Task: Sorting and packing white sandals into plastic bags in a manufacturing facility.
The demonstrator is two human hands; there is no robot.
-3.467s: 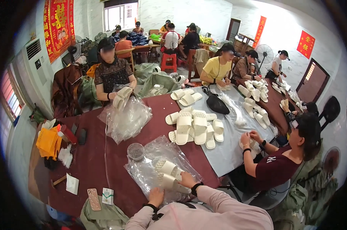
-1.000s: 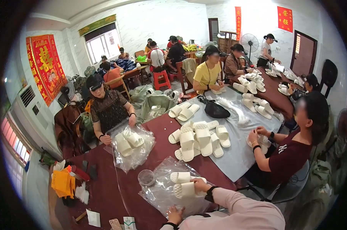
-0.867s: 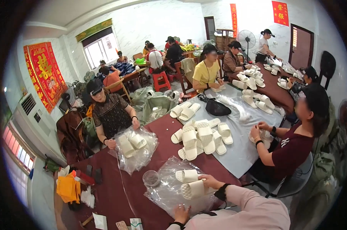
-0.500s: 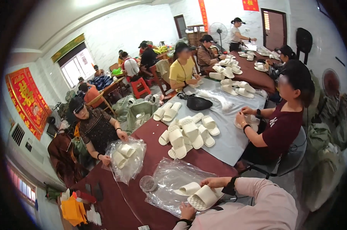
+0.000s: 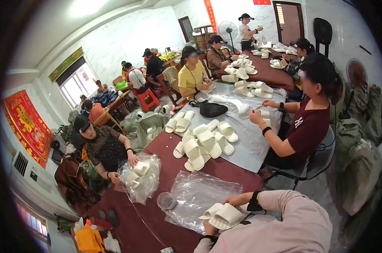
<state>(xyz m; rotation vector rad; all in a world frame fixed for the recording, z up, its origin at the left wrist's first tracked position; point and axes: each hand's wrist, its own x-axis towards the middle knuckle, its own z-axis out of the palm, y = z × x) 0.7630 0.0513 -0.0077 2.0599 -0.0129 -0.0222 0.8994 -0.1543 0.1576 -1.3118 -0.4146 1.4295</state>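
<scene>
A pair of cream slippers [image 5: 228, 216] is at the lower right, one overlapping the other. My left hand [image 5: 210, 228] grips the toe end of the near slipper from below, its fingers partly hidden by it. At the far side my right hand [image 5: 238, 199] is closed around the pair near the heel end, its fingertips mostly out of sight. Beside the slippers, a clear plastic bag [image 5: 195, 192] lies flat on the dark red tablecloth [image 5: 140, 219]. A small clear round tub [image 5: 167, 201] stands at the bag's left edge.
A heap of cream slippers [image 5: 195, 154] lies farther up the table, with a black pouch [image 5: 213, 110] beyond. At left a co-worker handles slippers in a plastic bag [image 5: 141, 187]. Another co-worker sits on the right in a dark red shirt [image 5: 305, 122]. Orange bags [image 5: 89, 238] lie lower left.
The two slippers have come closer together, and my left hand has slid lower under the near one. The left co-worker's hand moved over the bagged slippers; the right co-worker's hands rose.
</scene>
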